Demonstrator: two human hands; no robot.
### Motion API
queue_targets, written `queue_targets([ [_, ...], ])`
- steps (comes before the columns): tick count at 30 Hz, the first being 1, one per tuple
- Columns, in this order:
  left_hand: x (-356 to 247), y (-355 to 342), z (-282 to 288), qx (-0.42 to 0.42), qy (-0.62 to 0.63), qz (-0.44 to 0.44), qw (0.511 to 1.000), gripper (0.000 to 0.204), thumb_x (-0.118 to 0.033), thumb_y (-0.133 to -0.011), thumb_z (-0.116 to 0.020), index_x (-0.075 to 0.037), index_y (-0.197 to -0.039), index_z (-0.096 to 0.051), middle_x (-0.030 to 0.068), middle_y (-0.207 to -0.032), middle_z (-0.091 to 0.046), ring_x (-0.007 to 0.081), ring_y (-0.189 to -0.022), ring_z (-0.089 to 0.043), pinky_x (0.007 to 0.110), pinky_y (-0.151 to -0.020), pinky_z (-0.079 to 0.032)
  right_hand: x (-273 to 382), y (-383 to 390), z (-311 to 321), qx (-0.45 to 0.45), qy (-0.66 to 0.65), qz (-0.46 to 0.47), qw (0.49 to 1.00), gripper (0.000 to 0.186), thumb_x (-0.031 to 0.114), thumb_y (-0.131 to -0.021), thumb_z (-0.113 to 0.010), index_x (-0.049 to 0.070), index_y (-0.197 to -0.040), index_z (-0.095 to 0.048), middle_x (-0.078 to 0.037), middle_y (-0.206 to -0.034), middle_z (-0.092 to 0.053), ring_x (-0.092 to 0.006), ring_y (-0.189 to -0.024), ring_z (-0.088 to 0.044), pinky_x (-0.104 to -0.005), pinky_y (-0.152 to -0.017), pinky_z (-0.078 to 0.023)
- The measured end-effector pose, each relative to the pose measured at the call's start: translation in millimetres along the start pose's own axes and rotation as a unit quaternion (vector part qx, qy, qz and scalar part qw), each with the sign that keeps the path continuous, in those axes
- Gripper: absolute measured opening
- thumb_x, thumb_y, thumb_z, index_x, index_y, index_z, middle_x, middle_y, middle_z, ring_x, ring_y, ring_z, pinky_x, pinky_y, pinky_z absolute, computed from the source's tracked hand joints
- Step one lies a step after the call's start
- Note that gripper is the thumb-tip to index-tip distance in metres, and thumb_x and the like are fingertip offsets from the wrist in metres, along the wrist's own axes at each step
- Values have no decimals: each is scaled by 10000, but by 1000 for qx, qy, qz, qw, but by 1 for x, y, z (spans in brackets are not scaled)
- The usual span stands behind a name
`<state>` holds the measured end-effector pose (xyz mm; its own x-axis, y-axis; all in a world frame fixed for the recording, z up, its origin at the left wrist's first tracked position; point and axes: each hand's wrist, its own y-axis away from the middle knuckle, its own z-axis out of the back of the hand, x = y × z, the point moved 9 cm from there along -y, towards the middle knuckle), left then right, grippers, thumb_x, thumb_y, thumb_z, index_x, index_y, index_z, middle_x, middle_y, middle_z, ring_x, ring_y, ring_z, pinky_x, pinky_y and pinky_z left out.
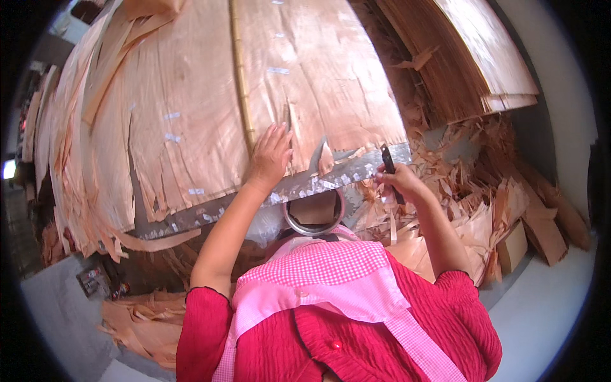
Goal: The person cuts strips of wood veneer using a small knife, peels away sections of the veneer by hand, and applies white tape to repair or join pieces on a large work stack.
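My left hand lies flat with outstretched fingers on a wide pale veneer sheet, just right of a thin bamboo-like stick running up it. The sheet has torn edges, splits and small tape pieces, and rests on a grey board speckled with white scraps along the near edge. My right hand grips a slim black cutter, held upright by the board's right end. A small loose torn flap of veneer is at the sheet's near edge, between my hands.
A stack of veneer sheets is at the upper right. Heaps of veneer scraps and offcuts lie below it, with more scraps at lower left. A round metal-rimmed container sits under the board before me, beside a pale wall further right.
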<state>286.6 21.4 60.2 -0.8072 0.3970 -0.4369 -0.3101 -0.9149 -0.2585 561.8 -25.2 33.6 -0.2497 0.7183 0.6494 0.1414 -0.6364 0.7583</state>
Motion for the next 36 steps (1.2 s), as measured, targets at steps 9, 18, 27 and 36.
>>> queue_targets([
  [9, -39, -31, -16, 30, -9, -69, 997, 327, -153, -750, -604, -107, -1072, -565, 76, -1235, -470, 284, -1194, -383, 443, -989, -293, -70, -8, 2, -133, -219, 57, 965, 251, 202, -810, -598, 3, -949, -535, -89, -744, -605, -148, -640, -589, -265, -477, -440],
  [18, -65, -81, -57, 61, -4, -117, 991, 408, -219, -771, -597, -110, -1156, -514, 73, -1288, -426, 283, -1235, -327, 490, -996, -256, -71, -4, 15, -190, -265, 89, 941, 138, 181, -857, -537, 43, -866, -533, -53, -659, -584, -95, -461, -500, -207, -389, -382],
  [27, -83, -133, -121, 134, -82, -133, 979, 499, -425, -838, -465, -161, -1261, -440, 32, -1350, -369, 271, -1280, -262, 507, -1028, -183, -82, -14, 20, -177, -255, 70, 948, 190, 220, -826, -588, 42, -886, -559, -45, -671, -576, -99, -497, -520, -211, -410, -392],
  [36, -81, -136, -125, 105, -87, -114, 984, 442, -378, -821, -508, -170, -1211, -486, 4, -1317, -408, 245, -1242, -319, 514, -1010, -192, -105, -31, 22, -178, -299, 32, 937, 177, 210, -834, -579, 36, -859, -558, -36, -691, -571, -100, -533, -541, -208, -391, -382],
])
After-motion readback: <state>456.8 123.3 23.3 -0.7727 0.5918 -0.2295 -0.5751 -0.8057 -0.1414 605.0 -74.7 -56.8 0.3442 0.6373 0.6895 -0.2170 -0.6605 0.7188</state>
